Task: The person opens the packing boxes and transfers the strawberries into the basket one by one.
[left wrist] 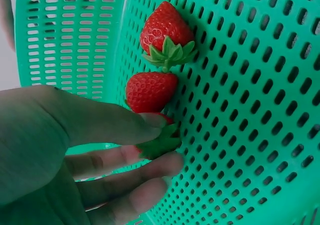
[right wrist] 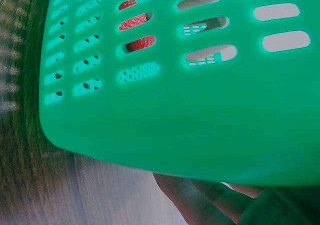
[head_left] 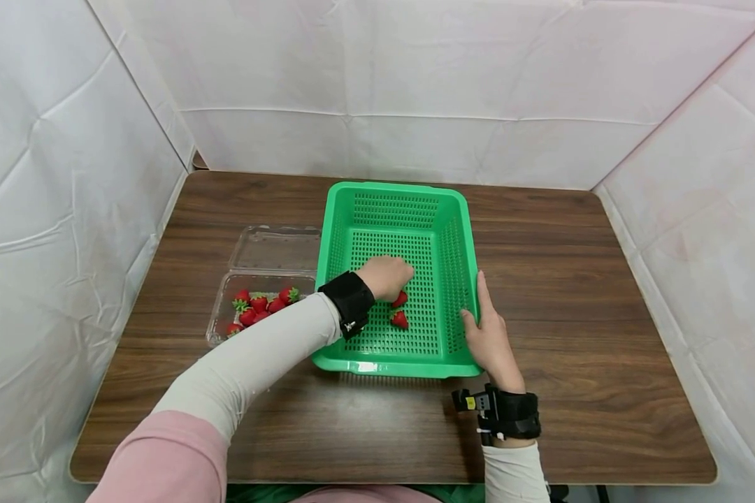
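Note:
A green plastic basket (head_left: 399,367) with slotted walls stands on the table. Inside it, my left hand (head_left: 386,277) pinches a strawberry (left wrist: 162,142) between thumb and fingers, low over the perforated floor. Two more red strawberries with green leaves lie in a row beside it: one strawberry (left wrist: 152,91) right next to my thumb, the other strawberry (left wrist: 167,32) farther off. At the basket's right side, my right hand (head_left: 492,342) holds the wall, thumb over the rim and fingers along the outside. Through the slots, the right wrist view catches bits of red fruit.
Left of the basket sits a clear plastic clamshell box (head_left: 217,318) holding several strawberries, its lid (head_left: 277,250) folded back. My left forearm crosses in front of the box. White sheeting (head_left: 377,84) walls the wooden table (head_left: 579,293) at the back and sides.

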`<state>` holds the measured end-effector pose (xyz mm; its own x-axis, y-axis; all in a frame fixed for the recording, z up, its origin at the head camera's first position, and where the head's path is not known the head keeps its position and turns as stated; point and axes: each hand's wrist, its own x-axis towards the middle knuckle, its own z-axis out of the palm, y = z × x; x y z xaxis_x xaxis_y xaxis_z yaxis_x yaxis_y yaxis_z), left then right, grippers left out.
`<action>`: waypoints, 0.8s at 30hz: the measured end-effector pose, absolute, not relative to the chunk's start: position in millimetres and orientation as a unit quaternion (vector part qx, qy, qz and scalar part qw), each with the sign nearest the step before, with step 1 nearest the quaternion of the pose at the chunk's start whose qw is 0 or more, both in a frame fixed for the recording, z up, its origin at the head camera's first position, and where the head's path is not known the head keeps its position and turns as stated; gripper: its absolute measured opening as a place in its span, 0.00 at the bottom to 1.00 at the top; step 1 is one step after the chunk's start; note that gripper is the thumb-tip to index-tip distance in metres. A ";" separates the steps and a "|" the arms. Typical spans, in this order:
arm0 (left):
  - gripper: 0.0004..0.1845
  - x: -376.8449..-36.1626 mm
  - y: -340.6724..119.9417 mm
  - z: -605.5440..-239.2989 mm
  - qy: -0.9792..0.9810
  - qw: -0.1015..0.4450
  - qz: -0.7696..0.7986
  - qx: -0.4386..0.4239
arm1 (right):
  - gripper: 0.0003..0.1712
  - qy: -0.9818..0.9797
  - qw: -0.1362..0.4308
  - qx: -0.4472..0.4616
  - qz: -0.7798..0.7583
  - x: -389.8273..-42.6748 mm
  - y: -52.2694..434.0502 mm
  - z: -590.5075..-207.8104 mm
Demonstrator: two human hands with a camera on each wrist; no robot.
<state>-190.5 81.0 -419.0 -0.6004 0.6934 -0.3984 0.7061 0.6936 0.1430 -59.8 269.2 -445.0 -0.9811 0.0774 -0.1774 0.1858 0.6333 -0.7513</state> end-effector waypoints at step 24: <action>0.10 -189.2 77.3 -414.1 0.894 0.237 -0.020 0.380 | 0.44 0.904 0.065 0.075 -0.416 -59.6 268.3 -445.4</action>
